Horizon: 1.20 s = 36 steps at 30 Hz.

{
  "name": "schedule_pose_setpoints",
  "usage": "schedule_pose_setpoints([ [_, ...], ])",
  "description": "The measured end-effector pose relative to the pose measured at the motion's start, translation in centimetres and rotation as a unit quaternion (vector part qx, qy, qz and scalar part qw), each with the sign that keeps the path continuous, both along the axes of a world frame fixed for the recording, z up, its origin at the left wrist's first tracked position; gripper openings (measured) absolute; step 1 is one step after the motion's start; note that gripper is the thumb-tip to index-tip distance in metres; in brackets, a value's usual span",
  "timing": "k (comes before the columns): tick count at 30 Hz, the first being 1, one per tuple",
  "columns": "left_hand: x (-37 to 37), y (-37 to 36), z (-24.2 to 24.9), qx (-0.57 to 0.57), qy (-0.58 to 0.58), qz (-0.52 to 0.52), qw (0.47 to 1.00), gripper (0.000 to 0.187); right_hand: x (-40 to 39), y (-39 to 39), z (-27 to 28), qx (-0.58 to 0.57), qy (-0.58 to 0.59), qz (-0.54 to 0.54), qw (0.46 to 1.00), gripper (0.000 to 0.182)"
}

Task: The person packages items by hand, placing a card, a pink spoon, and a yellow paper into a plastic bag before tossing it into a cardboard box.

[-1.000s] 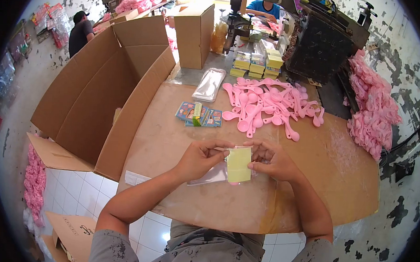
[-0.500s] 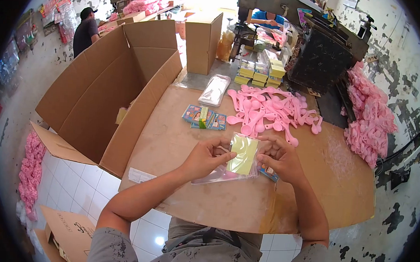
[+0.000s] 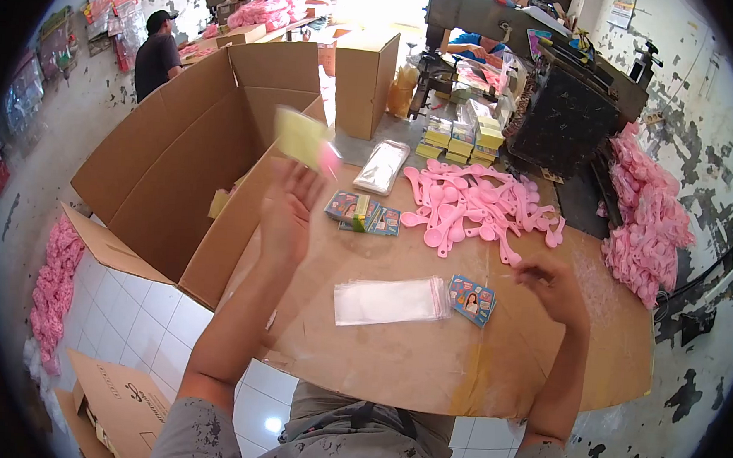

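Note:
My left hand (image 3: 291, 204) is raised by the near wall of the big cardboard box, its fingertips at the lower edge of a clear packet with a yellow-green card (image 3: 301, 138). The packet is motion-blurred, and a pink end shows at its right side. Loosely bent and holding nothing I can see, the fingers of my right hand (image 3: 555, 290) are just beside the nearest of the pink plastic spoons (image 3: 459, 205). Between my hands lie a stack of clear plastic bags (image 3: 387, 302) and a small pile of blue printed cards (image 3: 472, 299).
The open cardboard box (image 3: 163, 160) stands at the table's left. Banded card bundles (image 3: 363, 213) and more clear bags (image 3: 381, 167) lie behind. Card stacks (image 3: 462, 139) stand beside a dark machine (image 3: 559, 115). A person (image 3: 156, 56) is at the far left; another's arms show at the back.
My left hand has lifted the packet up and left toward the box. My right hand has let go of it and moved right toward the spoons. The bags underneath are uncovered.

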<state>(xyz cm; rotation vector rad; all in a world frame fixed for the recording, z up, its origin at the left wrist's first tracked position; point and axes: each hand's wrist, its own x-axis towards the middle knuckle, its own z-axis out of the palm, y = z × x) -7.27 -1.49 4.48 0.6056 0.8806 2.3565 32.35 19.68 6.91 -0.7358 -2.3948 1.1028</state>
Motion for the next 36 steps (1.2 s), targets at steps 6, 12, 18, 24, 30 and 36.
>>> schedule_pose_setpoints([
  [6,0.3,1.4,-4.1,-0.16,0.152,-0.051,0.974,0.04,7.0,2.7,2.4,-0.06,0.169,-0.032,0.983,0.016],
  [12,6.7,0.8,-6.5,-0.206,0.636,-0.018,0.743,0.043,20.8,12.5,-2.0,0.247,-0.184,-0.46,0.832,0.038],
  [18,9.0,0.6,-7.1,-0.223,0.708,-0.019,0.669,0.031,15.3,8.0,-1.8,0.488,-0.196,-0.439,0.728,0.045],
  [24,8.6,1.1,-7.7,-0.251,0.649,-0.042,0.717,0.022,0.1,-1.4,-2.0,0.21,-0.085,-0.03,0.973,0.028],
  [30,8.6,0.5,-6.1,-0.261,0.553,-0.093,0.785,0.025,-4.1,-2.0,-2.3,0.085,-0.185,0.042,0.978,0.03],
  [36,8.1,0.6,-6.6,-0.245,0.557,-0.099,0.787,0.025,-3.7,-1.4,-2.4,0.055,-0.13,0.005,0.99,0.024],
])
